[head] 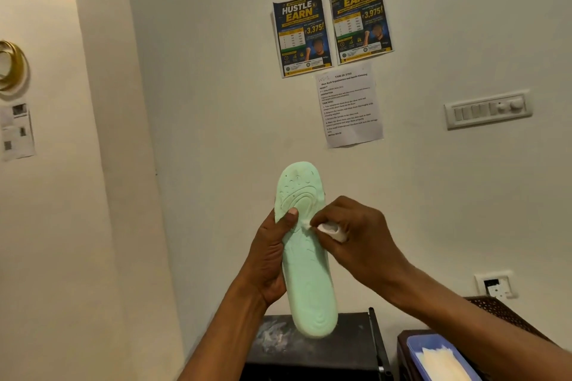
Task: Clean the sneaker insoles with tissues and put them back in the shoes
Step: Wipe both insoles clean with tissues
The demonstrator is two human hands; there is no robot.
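Observation:
A mint-green insole [306,272] is held upright in front of the wall, patterned underside facing me, toe end up. My left hand [272,254] grips its left edge at mid-length, thumb pressed on the face. My right hand [349,235] holds a folded white tissue [332,230] and presses it against the insole's right edge just below the forefoot. No shoes are in view.
A black stand [334,346] stands under the insole against the wall. At lower right a blue tray [418,349] holds a stack of white tissues [442,362], on a dark brown perforated rack [501,312]. Posters, a switch panel [489,110] and a socket hang on the wall.

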